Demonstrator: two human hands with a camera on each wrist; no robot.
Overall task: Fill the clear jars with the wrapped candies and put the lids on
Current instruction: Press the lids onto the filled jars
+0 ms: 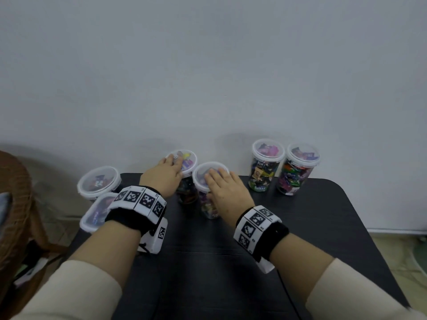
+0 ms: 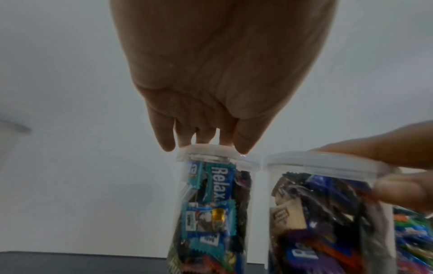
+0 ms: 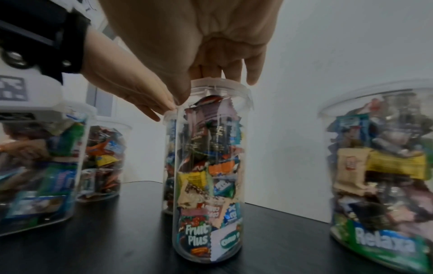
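Two clear jars packed with wrapped candies stand side by side on the black table (image 1: 300, 227). My left hand (image 1: 174, 163) lies with straight fingers on the white lid (image 2: 211, 151) of the rear jar (image 1: 187, 190); the fingertips (image 2: 243, 146) touch the lid's top. My right hand (image 1: 213, 175) rests flat on the lid (image 3: 220, 83) of the nearer jar (image 3: 208, 166), its thumb (image 2: 403, 189) against the jar's side just below the rim. Both lids sit on their jars.
Two more lidded, candy-filled jars (image 1: 265, 167) (image 1: 298, 169) stand at the table's back right by the wall. Another two lidded jars (image 1: 99, 181) (image 1: 99, 211) stand at the left edge. A wicker chair (image 1: 13, 204) is far left.
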